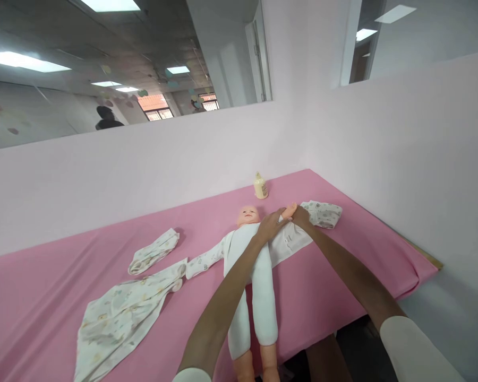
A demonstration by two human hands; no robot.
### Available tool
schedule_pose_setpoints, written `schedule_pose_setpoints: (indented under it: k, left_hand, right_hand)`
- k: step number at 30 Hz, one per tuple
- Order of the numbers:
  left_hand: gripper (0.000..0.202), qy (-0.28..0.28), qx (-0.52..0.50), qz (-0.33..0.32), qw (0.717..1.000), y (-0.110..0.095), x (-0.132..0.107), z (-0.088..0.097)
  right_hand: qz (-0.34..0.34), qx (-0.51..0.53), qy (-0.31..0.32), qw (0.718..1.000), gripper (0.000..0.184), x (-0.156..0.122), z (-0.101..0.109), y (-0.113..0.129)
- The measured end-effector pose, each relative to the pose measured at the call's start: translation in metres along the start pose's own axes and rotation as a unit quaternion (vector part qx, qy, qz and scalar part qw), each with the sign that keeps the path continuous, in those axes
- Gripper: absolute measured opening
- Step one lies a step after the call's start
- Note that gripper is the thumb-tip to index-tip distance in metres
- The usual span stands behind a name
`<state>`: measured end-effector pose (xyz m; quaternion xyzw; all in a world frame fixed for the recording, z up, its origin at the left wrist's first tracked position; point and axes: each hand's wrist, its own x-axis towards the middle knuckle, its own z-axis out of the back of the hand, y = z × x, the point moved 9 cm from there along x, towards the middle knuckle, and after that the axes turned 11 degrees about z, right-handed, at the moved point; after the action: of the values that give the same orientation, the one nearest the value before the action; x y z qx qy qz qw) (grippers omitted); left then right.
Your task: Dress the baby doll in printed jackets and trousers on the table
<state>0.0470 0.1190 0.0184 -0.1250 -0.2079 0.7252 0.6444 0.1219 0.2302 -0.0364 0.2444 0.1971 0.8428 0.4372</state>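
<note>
A baby doll [253,265] in a white bodysuit lies on its back on the pink table cover [63,286], head toward the wall. My left hand [271,224] rests on the doll's upper arm near its shoulder, fingers closed around it. My right hand [300,216] grips the doll's raised hand at the wrist, beside a white printed garment [298,239] spread under that arm. The doll's other arm is in a patterned sleeve [205,258].
A patterned baby garment [119,313] and a smaller folded piece [155,250] lie left of the doll. Another folded patterned cloth [324,213] sits at the right. A small cream bottle [260,187] stands by the pink wall. The table's right edge [422,254] drops off.
</note>
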Motion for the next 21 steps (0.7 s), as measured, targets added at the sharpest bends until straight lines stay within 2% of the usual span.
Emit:
schedule_pose_setpoints:
  k: [4, 7, 10, 15, 19, 21]
  left_hand:
    - [0.047, 0.008, 0.026, 0.033, 0.999, 0.006, 0.005, -0.009]
    - [0.048, 0.037, 0.058, 0.058, 0.996, 0.009, 0.006, -0.02]
    - [0.05, 0.074, 0.08, 0.052, 0.993, 0.007, 0.005, -0.03]
    - [0.052, 0.098, 0.062, 0.092, 0.989, 0.018, 0.013, -0.037]
    - [0.051, 0.113, 0.042, 0.099, 0.988, 0.023, 0.022, -0.041]
    - [0.05, 0.123, 0.039, 0.094, 0.987, 0.021, 0.024, -0.044]
  right_hand:
    - [-0.072, 0.052, 0.02, 0.996, 0.021, -0.002, 0.021, -0.02]
    - [-0.089, 0.08, 0.018, 0.993, 0.014, -0.007, 0.035, -0.025]
    - [-0.092, 0.088, 0.006, 0.992, 0.012, -0.011, 0.048, -0.022]
    - [-0.044, 0.07, -0.037, 0.996, 0.018, -0.022, 0.061, 0.007]
    - [0.052, 0.025, -0.037, 0.998, 0.021, -0.034, 0.057, 0.033]
    - [0.088, 0.015, -0.031, 0.996, 0.021, -0.037, 0.053, 0.036]
